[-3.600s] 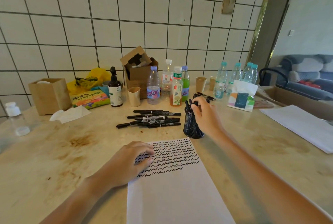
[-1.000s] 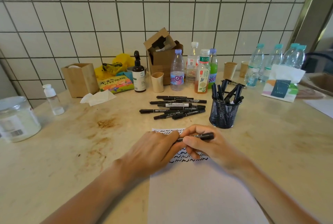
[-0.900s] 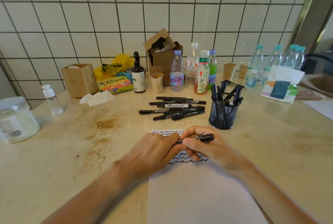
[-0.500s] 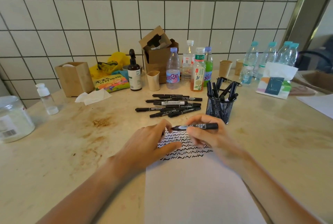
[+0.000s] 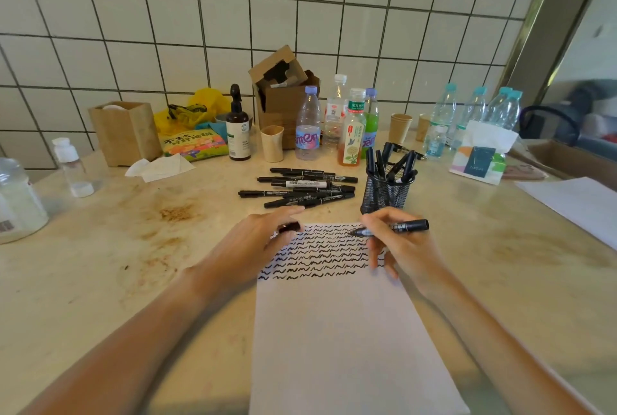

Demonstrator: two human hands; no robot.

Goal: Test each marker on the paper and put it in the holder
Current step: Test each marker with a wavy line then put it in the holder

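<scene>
Two hands: both are at work over the paper (image 5: 337, 331), which lies lengthwise in front of me on the table (image 5: 100, 281).
Right hand: my right hand (image 5: 405, 247), at about 1 o'clock from the sheet's middle, pinches an uncapped marker (image 5: 397, 228) between thumb and fingertips, the other fingers curled under it. The marker lies nearly flat, tip pointing to 9 o'clock over the top rows of squiggles (image 5: 317, 254). I cannot tell whether the tip touches the sheet.
Left hand: my left hand (image 5: 257, 244) rests on the sheet's upper left corner, at 11 o'clock. Something small and black, which I take for the cap (image 5: 289, 227), sits between thumb and fingers. I judge the hand is there to pin the paper and keep the cap ready.
Paper: wavy black test lines fill the top part only; the lower part is bare, so there is room for more.
Holder: the black mesh holder (image 5: 384, 196) stands at 1 o'clock, just beyond my right hand, with several markers standing in it. Being that near, it is a short reach once this one is capped.
Untested pile: a heap of black markers (image 5: 300, 187) lies flat at 12 o'clock, beyond the sheet and left of the holder, within easy reach of either hand.
Step in hand: I judge this marker is about to make its test stroke, with capping and dropping it in the holder yet to come.
Background: bottles (image 5: 309, 124) and a cardboard box (image 5: 283, 94) stand along the tiled wall, well apart from the work.
</scene>
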